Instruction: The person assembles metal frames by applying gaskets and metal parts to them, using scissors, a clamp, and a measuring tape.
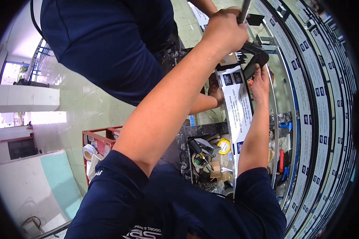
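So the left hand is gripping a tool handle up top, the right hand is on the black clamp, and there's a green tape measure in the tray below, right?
Not quite. The head view shows the tape measure in the tray is yellow, not green. The rest holds: the left hand grips a tool handle up top, and the right hand is on the black clamp.

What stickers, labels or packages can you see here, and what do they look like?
Film-wrapped profile: long white strip with dark blue squares, running from the hands toward the person.
Stacked profiles: curved rows at right, white film with blue squares, dark edges.
Tape roll: whitish ring, by the red crate.
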`<state>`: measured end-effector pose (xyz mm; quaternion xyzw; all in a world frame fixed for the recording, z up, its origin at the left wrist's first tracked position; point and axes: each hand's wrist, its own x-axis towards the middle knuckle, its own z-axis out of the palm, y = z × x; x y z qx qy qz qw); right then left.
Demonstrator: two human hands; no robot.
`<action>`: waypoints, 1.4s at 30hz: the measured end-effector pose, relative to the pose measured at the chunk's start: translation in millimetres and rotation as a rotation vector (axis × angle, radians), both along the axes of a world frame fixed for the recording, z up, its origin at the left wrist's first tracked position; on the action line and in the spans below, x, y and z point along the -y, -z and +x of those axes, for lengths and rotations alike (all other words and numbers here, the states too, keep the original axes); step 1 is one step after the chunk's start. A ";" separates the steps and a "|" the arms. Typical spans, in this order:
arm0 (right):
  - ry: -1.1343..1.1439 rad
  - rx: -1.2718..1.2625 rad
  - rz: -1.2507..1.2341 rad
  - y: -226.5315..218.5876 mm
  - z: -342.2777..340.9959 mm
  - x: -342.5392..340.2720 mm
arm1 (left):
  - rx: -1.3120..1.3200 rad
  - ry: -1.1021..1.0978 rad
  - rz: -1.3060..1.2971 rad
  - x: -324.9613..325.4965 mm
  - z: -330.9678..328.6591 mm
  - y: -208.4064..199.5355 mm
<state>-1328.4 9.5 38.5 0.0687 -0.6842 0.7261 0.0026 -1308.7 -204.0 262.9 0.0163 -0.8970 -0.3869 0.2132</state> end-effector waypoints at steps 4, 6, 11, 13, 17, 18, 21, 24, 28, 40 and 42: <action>0.001 0.084 -0.089 -8.7 8.1 0.4 | 0.168 0.075 0.175 5.0 2.9 -16.3; 0.001 0.079 -0.081 -10.0 9.2 5.6 | -0.023 0.109 -0.065 12.9 -4.5 -14.9; 0.018 -0.052 -0.029 -1.7 3.4 8.7 | -0.143 -0.020 -0.102 -1.2 -9.4 7.8; 0.047 -0.093 0.072 1.4 2.5 6.0 | -0.181 -0.083 -0.132 -8.2 -11.6 14.7; 0.116 -0.050 0.112 9.7 1.4 -1.7 | -0.327 -0.073 -0.101 -16.6 -3.2 6.9; 0.108 -0.042 0.064 11.4 -0.6 -2.6 | -0.223 -0.024 -0.025 -15.1 -4.4 1.7; 0.125 -0.056 0.029 7.2 -1.1 4.2 | -0.231 0.031 -0.073 -12.0 -7.4 6.6; 0.146 -0.032 0.067 5.7 0.5 0.9 | -0.166 0.016 -0.233 -14.1 -9.9 6.5; 0.160 -0.159 0.098 8.1 -2.0 2.1 | -0.378 -0.030 -0.111 -17.7 -7.6 7.6; 0.245 -0.129 0.134 8.4 -3.8 -1.9 | -0.226 0.008 -0.080 -17.7 -3.9 -8.8; 0.277 -0.157 0.144 9.8 -4.0 -7.1 | -0.043 0.045 -0.113 -18.6 -4.0 -16.9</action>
